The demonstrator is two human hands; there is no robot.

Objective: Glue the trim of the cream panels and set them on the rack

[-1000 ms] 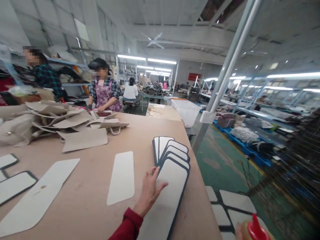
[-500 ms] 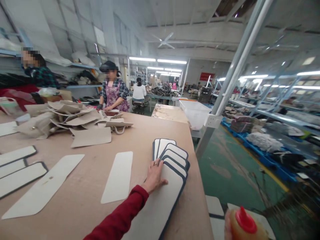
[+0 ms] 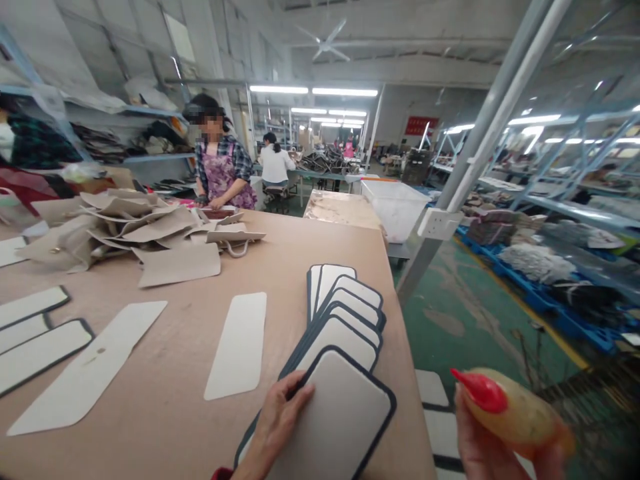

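My left hand (image 3: 274, 427) lies flat, fingers together, on the nearest white panel with a dark border (image 3: 340, 413). That panel tops a fanned stack of several like panels (image 3: 345, 303) near the table's right edge. My right hand (image 3: 487, 450) grips a squeeze bottle of amber glue with a red nozzle (image 3: 510, 410), held off the table's right side, nozzle pointing left.
A plain white strip (image 3: 240, 343) and a longer one (image 3: 90, 367) lie on the brown table (image 3: 280, 257). More bordered panels (image 3: 35, 347) sit at left, a heap of beige pieces (image 3: 140, 233) behind. A person in an apron (image 3: 223, 170) works at the far end. A metal post (image 3: 475, 143) stands right.
My left hand has slid back toward me, pulling the top bordered panel closer. The glue bottle has risen into view and tipped to the left.
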